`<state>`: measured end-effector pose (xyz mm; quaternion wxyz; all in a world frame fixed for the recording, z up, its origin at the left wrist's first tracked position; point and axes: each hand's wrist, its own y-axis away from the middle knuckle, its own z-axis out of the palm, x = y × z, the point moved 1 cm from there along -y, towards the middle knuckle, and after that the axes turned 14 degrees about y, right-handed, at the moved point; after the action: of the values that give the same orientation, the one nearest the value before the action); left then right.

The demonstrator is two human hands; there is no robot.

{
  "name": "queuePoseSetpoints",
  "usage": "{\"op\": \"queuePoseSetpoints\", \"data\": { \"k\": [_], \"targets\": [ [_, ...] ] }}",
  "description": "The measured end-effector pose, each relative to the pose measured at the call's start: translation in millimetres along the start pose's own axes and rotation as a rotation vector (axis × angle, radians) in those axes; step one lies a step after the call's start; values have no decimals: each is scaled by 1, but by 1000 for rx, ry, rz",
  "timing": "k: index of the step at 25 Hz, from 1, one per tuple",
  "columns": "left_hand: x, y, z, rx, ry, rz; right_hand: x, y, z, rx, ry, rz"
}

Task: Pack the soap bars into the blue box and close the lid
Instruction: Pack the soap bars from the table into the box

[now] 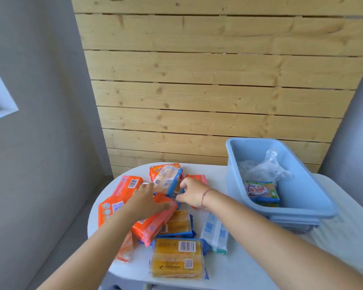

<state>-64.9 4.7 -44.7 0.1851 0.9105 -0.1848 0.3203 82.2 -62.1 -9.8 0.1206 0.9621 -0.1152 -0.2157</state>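
Note:
Several wrapped soap bars lie in a heap on the white table (249, 273): orange packs (153, 226) at the left, yellow bars in blue-edged wrap (177, 259) at the front, a white and blue pack (215, 233) to the right. My left hand (148, 200) lies flat on an orange pack in the heap. My right hand (194, 193) pinches the edge of a blue-edged yellow soap pack (168, 181) in the middle of the heap. The blue box (302, 197) stands open at the right, holding one soap pack (262, 192) and a crumpled clear bag (264, 169).
A blue lid (293, 223) lies under the box's near edge. A wooden plank wall (218, 80) rises behind the table and grey walls stand at both sides. The table's rounded left edge drops off beside the heap.

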Motion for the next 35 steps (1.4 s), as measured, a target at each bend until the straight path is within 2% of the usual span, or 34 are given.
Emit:
{"op": "queuePoseSetpoints", "data": {
  "k": [2,5,7,9,14,17,22,26,28,31,33,35],
  "targets": [
    [-9,5,-10,15,-93,19,7,-7,25,-13,-70,34],
    [-56,27,-34,340,-75,-110,19,-4,48,76,-53,25],
    [-79,35,-38,299,74,-289,22,-1,49,124,-53,25],
    [-86,36,-28,227,207,-369,19,1,49,140,-36,17],
    [-78,26,-27,335,34,-412,6,9,44,208,-10,-39],
    [-87,32,-36,363,192,-424,3,19,38,227,-41,-83],
    [-101,71,-57,604,504,-339,-11,43,19,290,-52,-177],
    [-72,105,-79,737,867,-77,-36,74,4,317,-153,-318],
    [-27,110,-72,670,1117,95,-47,90,-10,251,-230,-370],
    [63,104,-33,360,1337,214,-35,108,-52,287,-254,-346],
    [119,93,-4,205,1448,242,-7,116,-94,350,-158,-255],
    [166,81,15,104,1464,298,32,123,-139,359,-50,-187]
  ]
}}
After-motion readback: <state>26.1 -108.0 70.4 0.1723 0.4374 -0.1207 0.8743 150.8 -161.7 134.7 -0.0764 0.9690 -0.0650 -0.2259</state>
